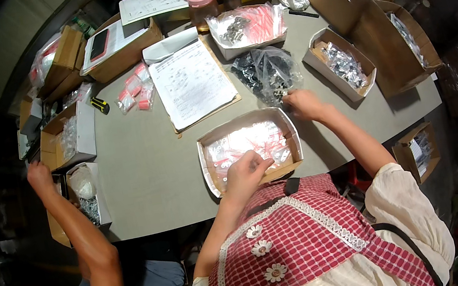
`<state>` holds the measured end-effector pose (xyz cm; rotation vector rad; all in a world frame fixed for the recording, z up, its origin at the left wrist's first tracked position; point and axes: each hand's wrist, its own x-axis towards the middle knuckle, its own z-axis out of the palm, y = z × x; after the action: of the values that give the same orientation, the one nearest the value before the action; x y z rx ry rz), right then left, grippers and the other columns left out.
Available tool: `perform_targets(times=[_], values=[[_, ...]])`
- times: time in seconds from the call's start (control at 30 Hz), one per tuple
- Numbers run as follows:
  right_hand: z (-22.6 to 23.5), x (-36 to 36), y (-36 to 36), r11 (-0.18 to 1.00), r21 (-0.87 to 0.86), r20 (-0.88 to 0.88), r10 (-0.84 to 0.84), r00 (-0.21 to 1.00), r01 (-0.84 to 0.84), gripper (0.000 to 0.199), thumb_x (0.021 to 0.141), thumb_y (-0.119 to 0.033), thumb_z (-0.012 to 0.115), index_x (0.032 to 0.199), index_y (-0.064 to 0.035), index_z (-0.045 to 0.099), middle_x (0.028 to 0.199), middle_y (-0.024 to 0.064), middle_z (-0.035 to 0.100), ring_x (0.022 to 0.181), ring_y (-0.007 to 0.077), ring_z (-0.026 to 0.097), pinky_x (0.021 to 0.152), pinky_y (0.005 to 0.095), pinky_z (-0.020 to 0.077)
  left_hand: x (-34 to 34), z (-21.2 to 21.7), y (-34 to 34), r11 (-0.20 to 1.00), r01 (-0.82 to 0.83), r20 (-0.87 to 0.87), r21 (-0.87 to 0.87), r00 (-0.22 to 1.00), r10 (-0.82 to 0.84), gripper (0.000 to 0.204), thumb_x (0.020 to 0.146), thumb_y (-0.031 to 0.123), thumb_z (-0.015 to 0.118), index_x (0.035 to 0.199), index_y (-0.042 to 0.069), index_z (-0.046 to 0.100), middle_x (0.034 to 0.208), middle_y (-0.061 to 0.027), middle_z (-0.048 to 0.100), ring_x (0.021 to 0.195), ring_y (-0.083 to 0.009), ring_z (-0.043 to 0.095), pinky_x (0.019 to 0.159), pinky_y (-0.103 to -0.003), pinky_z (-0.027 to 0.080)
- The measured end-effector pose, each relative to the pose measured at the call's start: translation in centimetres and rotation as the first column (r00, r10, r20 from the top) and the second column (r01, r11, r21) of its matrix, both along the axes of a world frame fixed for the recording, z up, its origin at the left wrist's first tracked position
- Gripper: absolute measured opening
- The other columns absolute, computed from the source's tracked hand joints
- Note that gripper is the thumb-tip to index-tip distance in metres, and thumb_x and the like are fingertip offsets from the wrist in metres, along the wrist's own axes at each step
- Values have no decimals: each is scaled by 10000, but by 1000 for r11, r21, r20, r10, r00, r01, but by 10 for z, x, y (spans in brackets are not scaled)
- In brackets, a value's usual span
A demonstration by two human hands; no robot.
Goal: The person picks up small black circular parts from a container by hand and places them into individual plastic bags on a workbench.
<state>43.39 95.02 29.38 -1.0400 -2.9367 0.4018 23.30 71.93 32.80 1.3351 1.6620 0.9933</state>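
Note:
My left hand (246, 175) is over the near side of a low white cardboard box (205, 157), thumb and fingers pinched together. Anything between those fingertips is too small to make out. Inside the box lie several small transparent zip bags (252, 139) with red strips and little parts in them. To the right, my right hand (304, 105) reaches past the box to the mouth of a transparent plastic bag (271, 67) full of dark parts. Its fingers are closed beside some small metal pieces (279, 93); what they grip is hidden.
A co-worker's hand (39, 176) is among boxes at the left. Behind my box are a clipboard with paper (192, 83), red-and-clear packets (135, 89), a yellow-black cutter (99, 105) and a box of red-edged bags (249, 27). A parts box (342, 65) stands at right.

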Motion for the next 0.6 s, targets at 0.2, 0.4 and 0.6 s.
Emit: perform_targets(times=[0.2,0.4,0.6], values=[[-4,31,2,837,-513,-355,-410,840,191,70,768,-24,663,837,-37,666,784,90,673,638,218,647,535,344,480,1,-6,0,998,-35,-33,56,999,36,324,863,315,761,835,25,622,702,-118,637,629,-250,620,588,-366,474],[35,36,-48,234,-904,-387,-804,451,-358,191,837,-21,738,991,-23,626,814,44,637,486,81,516,385,196,321,4,-3,1,985,-24,-85,173,996,39,253,823,227,799,818,21,652,727,-72,670,635,-145,619,605,-292,485],[54,12,-97,-89,-738,-333,-814,476,-669,181,830,29,693,976,-4,591,955,125,655,396,68,433,339,172,303,5,10,3,943,76,-125,324,991,-37,250,774,215,835,790,37,659,714,-67,666,631,-168,632,618,-304,495]])
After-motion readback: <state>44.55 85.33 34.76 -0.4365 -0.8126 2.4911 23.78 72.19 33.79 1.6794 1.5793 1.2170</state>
